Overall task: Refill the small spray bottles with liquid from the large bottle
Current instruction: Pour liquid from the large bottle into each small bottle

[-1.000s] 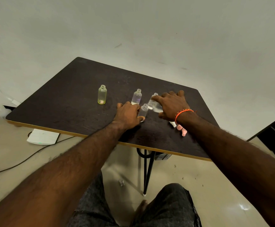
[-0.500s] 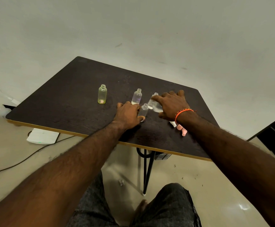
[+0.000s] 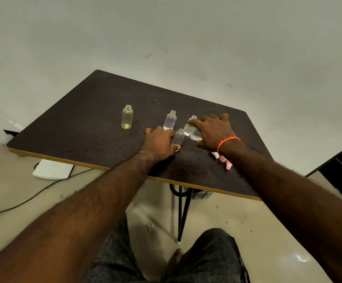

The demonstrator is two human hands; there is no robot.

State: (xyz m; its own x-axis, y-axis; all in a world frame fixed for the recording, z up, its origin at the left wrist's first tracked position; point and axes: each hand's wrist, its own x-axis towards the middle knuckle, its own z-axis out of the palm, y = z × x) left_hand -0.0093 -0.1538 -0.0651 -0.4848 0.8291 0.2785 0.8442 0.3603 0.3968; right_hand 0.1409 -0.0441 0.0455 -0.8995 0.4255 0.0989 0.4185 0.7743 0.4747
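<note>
**Pour in progress over clear small bottle, mid-table**

Right hand (image 3: 214,130) grips the large bottle (image 3: 193,132), fingers curled over its body; bottle is tipped steeply leftward, its open mouth just above and right of the neck of the clear small bottle (image 3: 178,137). Clear liquid sits in the lower part of the tilted bottle. Whether a stream is actually passing between the two mouths cannot be told at this resolution.

Left hand (image 3: 159,141) holds the clear small bottle upright on the table (image 3: 80,127), thumb against its near side, fingers wrapped round its left.

Other uncapped small bottles stand upright: yellow-tinted bottle (image 3: 127,120) well to the left, a trace of liquid at its base; purple-tinted bottle (image 3: 170,120) just beyond the left hand; a fourth bottle (image 3: 193,118) mostly hidden behind the right hand's fingers.

Pink spray caps (image 3: 226,162) and a white cap (image 3: 215,154) lie near the right wrist, which carries an orange band (image 3: 226,141)
</note>
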